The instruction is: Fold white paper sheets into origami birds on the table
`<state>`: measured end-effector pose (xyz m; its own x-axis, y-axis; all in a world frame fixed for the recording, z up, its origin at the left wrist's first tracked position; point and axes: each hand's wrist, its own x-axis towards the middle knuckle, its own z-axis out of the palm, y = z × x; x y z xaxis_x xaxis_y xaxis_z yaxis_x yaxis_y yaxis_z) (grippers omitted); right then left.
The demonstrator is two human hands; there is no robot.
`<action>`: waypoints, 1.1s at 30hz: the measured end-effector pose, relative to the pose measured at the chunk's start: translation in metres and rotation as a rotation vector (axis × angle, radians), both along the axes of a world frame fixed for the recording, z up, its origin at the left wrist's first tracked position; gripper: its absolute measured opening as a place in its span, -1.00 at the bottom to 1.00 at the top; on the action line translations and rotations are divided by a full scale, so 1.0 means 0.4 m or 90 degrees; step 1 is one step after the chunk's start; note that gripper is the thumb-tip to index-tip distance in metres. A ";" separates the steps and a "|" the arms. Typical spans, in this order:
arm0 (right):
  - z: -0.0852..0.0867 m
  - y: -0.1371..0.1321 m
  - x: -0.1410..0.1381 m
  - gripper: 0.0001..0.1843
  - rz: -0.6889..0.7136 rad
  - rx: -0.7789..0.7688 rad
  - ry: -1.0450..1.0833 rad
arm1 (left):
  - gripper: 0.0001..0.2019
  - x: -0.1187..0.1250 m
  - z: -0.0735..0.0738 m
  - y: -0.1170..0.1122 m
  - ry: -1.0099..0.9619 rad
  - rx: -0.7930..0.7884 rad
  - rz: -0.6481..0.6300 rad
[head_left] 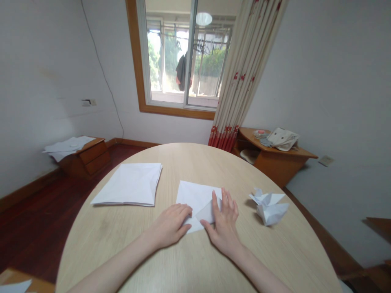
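My hands are both on the sheet (195,193), which lies near the middle of the tabletop (183,264); I take it as the centre of the clock. My left hand (169,226) rests at eight o'clock, over the sheet's near left edge, its fingers bent and a narrow gap left between them and the thumb. I cannot tell how firmly it presses. My right hand (226,228) is at four o'clock, palm down, its thumb and forefinger set wide apart. Under it lies a flap (209,212) of the same sheet, turned over on the near right part, with my thumb by the near end of the fold.

Between nine and ten o'clock, just apart from the sheet, the stack (131,183) of white paper lies flat. At three o'clock, beyond my right hand, sits some folded paper (269,211) with points sticking up, too blurred for me to read its shape.

Off the tabletop, the drawers (94,158) stand at ten o'clock with a white cover over the top. The window (206,61) is at twelve, the curtain (241,81) between twelve and one. At two o'clock a cabinet (271,165) carries a pale bag (284,138).
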<state>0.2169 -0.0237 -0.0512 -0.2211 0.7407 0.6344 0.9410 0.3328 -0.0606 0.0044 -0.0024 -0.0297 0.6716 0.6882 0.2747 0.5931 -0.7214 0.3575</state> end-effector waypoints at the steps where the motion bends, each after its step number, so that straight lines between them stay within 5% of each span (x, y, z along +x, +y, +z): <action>1: -0.001 0.002 0.001 -0.11 -0.002 -0.002 0.002 | -0.79 0.000 0.000 0.000 0.003 0.003 -0.003; 33: -0.040 0.040 0.025 -0.24 -0.051 -0.022 0.019 | -0.62 0.013 0.027 -0.029 0.119 0.074 -0.066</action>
